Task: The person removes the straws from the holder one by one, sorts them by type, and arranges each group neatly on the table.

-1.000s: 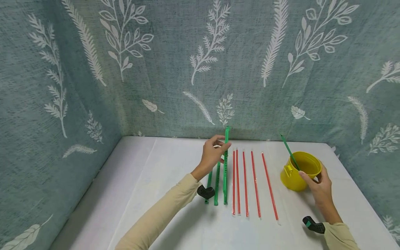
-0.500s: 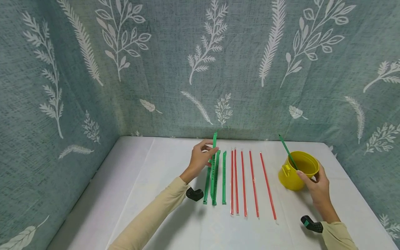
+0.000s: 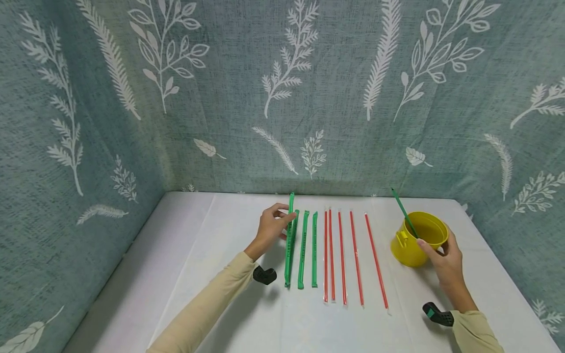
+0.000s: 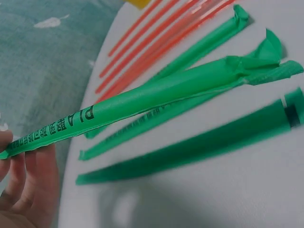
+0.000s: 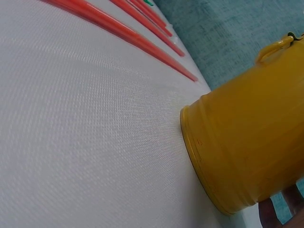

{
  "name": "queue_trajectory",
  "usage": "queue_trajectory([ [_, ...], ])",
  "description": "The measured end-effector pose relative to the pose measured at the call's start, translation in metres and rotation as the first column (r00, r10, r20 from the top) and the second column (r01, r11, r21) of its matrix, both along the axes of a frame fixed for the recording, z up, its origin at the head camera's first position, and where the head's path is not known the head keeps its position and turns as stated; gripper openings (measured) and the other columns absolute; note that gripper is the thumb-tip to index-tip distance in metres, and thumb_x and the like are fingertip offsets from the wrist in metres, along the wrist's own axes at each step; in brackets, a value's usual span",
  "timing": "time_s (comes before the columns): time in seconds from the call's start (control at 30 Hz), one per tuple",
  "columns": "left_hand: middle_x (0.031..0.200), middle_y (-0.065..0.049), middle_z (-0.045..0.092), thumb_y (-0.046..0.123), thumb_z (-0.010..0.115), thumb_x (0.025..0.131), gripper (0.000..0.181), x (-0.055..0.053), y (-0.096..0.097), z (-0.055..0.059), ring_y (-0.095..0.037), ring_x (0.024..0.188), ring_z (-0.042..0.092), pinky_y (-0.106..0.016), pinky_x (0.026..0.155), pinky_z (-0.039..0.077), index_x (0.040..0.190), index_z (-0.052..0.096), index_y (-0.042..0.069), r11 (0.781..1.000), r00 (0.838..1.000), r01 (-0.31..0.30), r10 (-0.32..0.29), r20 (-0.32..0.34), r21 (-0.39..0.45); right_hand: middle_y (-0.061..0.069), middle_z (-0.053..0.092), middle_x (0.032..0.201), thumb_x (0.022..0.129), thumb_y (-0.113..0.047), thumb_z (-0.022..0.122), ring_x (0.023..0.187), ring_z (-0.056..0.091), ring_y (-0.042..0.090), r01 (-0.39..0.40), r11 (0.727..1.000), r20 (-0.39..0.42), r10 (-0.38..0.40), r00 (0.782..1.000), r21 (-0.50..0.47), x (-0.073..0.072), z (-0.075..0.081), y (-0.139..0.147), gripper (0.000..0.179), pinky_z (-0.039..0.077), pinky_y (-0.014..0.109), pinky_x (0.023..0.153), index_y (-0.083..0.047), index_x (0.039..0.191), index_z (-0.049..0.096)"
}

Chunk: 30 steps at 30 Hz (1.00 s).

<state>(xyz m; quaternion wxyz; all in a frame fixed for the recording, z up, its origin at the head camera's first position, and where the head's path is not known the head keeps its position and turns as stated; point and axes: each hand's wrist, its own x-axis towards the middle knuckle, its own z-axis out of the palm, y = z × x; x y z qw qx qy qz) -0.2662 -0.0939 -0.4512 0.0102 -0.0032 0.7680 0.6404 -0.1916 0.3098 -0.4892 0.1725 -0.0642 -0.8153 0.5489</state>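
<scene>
My left hand [image 3: 270,228] pinches a green paper-wrapped straw [image 4: 123,97] near its far end. Dark lettering runs along its wrapper, and it is raised over the left end of a row of green straws. Three more wrapped green straws [image 3: 302,250] lie side by side on the table beneath and to the right. On the right, my right hand [image 3: 451,264] grips a small yellow bucket [image 3: 408,252] by its side, thumb near the rim. A thin green straw [image 3: 403,211] leans out of the bucket, its lower end hidden inside. The bucket tilts slightly toward the left.
Several red straws [image 3: 342,260] in clear wrappers lie between the green straws and the bucket. All rest on a white-covered table [image 3: 194,255]. A grey-green patterned cloth [image 3: 238,171] stands along the back and left edges.
My left hand has moved left with the held green straw, from the right end of the green row, over the middle, to its left end. My right hand keeps holding the bucket.
</scene>
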Motion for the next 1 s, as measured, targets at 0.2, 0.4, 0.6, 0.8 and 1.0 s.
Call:
queue_trajectory([
  [0.2,0.089,-0.01,0.059,0.024,0.07,0.087,0.034,-0.003,-0.008,-0.008,-0.021,0.064,0.058,-0.041,0.047,0.056,0.118,0.062,0.01,0.999,0.999,-0.028,0.03,0.042,-0.046,0.006,0.036,0.143,0.093,-0.023,0.062,0.124,0.037,0.012,-0.015,1.0,-0.012,0.015,1.0,0.012,0.0,0.002,-0.001,0.07,0.035,0.003,0.091,-0.024,0.15,0.023],
  [0.4,0.085,-0.009,0.059,0.02,0.069,0.088,0.031,-0.005,-0.014,-0.015,-0.018,0.06,0.057,-0.041,0.046,0.056,0.116,0.063,0.008,0.998,0.996,-0.041,0.045,0.081,-0.057,0.006,0.035,0.145,0.093,-0.024,0.062,0.126,0.036,0.014,-0.014,1.0,-0.006,0.014,1.0,0.002,0.001,0.001,-0.001,0.071,0.033,0.003,0.095,-0.024,0.151,0.021],
  [0.6,0.081,-0.009,0.057,0.02,0.069,0.087,0.03,-0.008,-0.016,-0.022,-0.018,0.058,0.056,-0.039,0.045,0.055,0.115,0.064,0.007,0.995,0.992,-0.041,0.052,0.115,-0.096,0.006,0.035,0.144,0.093,-0.023,0.062,0.126,0.036,0.013,-0.007,1.0,-0.004,0.007,1.0,-0.003,0.001,0.001,-0.001,0.071,0.032,0.01,0.101,-0.024,0.151,0.022],
  [0.8,0.079,-0.008,0.059,0.018,0.071,0.086,0.029,-0.013,-0.017,-0.034,-0.017,0.052,0.053,-0.033,0.041,0.053,0.112,0.065,0.005,0.985,0.993,-0.072,0.086,0.087,-0.155,0.007,0.036,0.143,0.093,-0.024,0.062,0.123,0.037,0.011,-0.002,1.0,0.002,0.002,1.0,0.01,0.001,0.001,-0.001,0.07,0.035,0.004,0.094,-0.024,0.151,0.023],
  [1.0,0.078,-0.008,0.061,0.017,0.072,0.084,0.029,-0.015,-0.015,-0.04,-0.015,0.05,0.053,-0.03,0.037,0.05,0.108,0.066,0.002,0.976,0.993,-0.095,0.108,0.054,-0.195,0.006,0.035,0.144,0.093,-0.025,0.061,0.126,0.035,0.013,-0.004,1.0,0.012,0.004,1.0,0.001,0.002,0.002,-0.002,0.07,0.033,0.012,0.103,-0.025,0.151,0.021],
])
